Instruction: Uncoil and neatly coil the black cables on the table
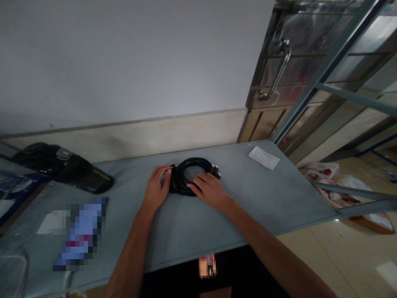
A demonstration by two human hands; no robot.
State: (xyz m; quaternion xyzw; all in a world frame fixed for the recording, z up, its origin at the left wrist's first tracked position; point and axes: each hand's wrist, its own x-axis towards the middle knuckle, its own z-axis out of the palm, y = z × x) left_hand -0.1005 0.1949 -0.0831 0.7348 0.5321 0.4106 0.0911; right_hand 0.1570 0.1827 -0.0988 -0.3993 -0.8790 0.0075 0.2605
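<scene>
A coiled black cable (194, 160) lies on the grey tabletop, close to its back edge. The cable's plug ends (216, 169) stick out on the coil's right side. My left hand (159, 184) grips the left side of the coil, thumb and fingers closed around it. On the coil's right front side rests my right hand (208, 188), its fingers curled over the cable loops. Parts of the coil are hidden under both hands.
To the left lie a black handheld vacuum (71, 167) and a blurred blue phone-like object (83, 231) with a white cord. A white packet (264, 158) sits at the back right. The grey metal frame (325, 74) rises at the table's right end.
</scene>
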